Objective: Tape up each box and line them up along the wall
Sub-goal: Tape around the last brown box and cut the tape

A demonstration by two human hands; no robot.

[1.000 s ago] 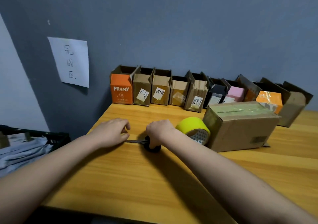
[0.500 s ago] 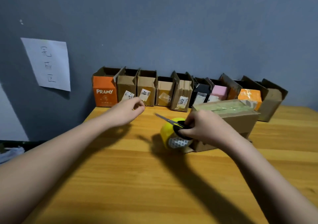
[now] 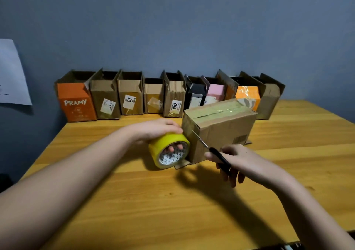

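A brown cardboard box (image 3: 224,128) lies on the wooden table (image 3: 172,201), its top seam covered with yellowish tape. A yellow tape roll (image 3: 169,150) stands on edge against the box's near left end. My left hand (image 3: 155,129) grips the roll from above, fingers showing through its core. My right hand (image 3: 238,162) holds black-handled scissors (image 3: 211,151), their blades pointing up and left at the tape between roll and box.
Several small boxes with open tops stand in a row along the grey-blue wall, from an orange PRAMY box (image 3: 76,100) at the left to a brown box (image 3: 269,100) at the right. A white paper sheet (image 3: 13,73) hangs on the wall at the left.
My left hand moved from the row of boxes onto the tape roll. My right hand brought the scissors to the right of the roll, blades now at the box's end. The camera shifted right.
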